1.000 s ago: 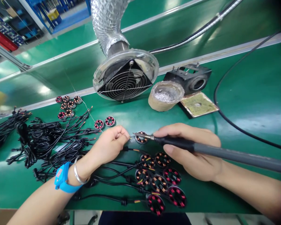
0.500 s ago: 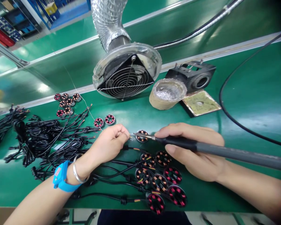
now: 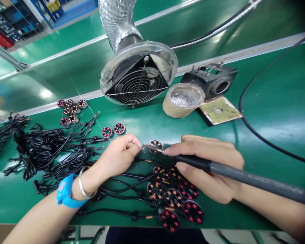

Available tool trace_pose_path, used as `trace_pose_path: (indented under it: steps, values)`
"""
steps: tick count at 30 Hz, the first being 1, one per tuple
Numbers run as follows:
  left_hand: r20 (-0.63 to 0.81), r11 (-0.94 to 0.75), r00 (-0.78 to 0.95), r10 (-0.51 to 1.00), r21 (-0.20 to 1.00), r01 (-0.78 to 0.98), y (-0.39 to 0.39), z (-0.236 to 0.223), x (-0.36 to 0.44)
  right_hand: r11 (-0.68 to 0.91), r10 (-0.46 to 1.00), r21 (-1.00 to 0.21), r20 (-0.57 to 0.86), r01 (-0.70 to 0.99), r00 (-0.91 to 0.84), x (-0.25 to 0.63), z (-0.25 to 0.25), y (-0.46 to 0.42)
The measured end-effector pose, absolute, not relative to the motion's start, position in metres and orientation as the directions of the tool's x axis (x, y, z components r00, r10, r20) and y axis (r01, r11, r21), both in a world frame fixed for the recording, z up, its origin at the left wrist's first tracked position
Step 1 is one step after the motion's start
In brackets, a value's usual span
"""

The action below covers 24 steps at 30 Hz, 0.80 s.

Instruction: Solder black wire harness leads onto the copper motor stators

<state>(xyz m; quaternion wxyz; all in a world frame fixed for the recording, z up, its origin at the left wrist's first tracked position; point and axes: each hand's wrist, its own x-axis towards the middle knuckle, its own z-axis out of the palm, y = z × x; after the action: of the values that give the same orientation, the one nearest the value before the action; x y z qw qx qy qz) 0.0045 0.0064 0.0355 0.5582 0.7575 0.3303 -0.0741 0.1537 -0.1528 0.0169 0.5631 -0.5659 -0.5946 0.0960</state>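
The left hand (image 3: 123, 154), near the middle of the frame, has its thumb and fingers pinched together on a thin wire (image 3: 96, 118) that slants down to it from the upper left. A blue strap (image 3: 66, 193) and a silver bracelet (image 3: 82, 188) circle that wrist.

The right hand (image 3: 213, 169), right of centre, is closed around a soldering iron (image 3: 234, 171), whose handle runs off the right edge. The iron's tip points left, just beside the left fingertips, and passes over a small coil ring (image 3: 155, 146) lying on the green worktop (image 3: 266, 142) between the hands. Whether the tip touches anything is too small to tell.

Two red rings (image 3: 119, 128) lie just above the left hand, and a cluster of small rings (image 3: 72, 110) sits farther to the upper left. Bundles of black cables (image 3: 48, 145) spread across the left side. More rings with leads (image 3: 173, 198) lie at the lower centre.

At the top centre, a fan (image 3: 139, 88) hangs from a foil duct (image 3: 119, 23). Right of it stand a round cup (image 3: 183, 100), a black metal holder (image 3: 208, 81) and a yellowish pad (image 3: 220, 110).
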Motion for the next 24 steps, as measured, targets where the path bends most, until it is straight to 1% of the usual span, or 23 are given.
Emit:
trace_pose_path:
  steps: [12, 16, 20, 22, 24]
  values:
    - [-0.475, -0.168, 0.775, 0.417, 0.797, 0.58, 0.007, 0.035, 0.004, 0.321, 0.808, -0.721, 0.547, 0.614, 0.219, 0.159, 0.036, -0.154]
    - [-0.466, -0.178, 0.782, 0.413, 0.801, 0.572, 0.006, 0.035, 0.004, 0.312, 0.779, -0.703, 0.574, 0.639, 0.251, 0.157, 0.029, -0.154]
    - [-0.467, -0.191, 0.787, 0.404, 0.798, 0.572, 0.007, 0.035, 0.004, 0.265, 0.749, -0.69, 0.587, 0.673, 0.307, 0.153, 0.015, -0.147]
    - [-0.458, -0.218, 0.803, 0.383, 0.799, 0.56, 0.008, 0.035, 0.003, 0.269, 0.767, -0.687, 0.577, 0.675, 0.281, 0.151, 0.009, -0.139]
    - [-0.461, -0.238, 0.815, 0.351, 0.798, 0.554, 0.009, 0.034, 0.002, 0.308, 0.782, -0.672, 0.581, 0.673, 0.223, 0.149, 0.004, -0.13]
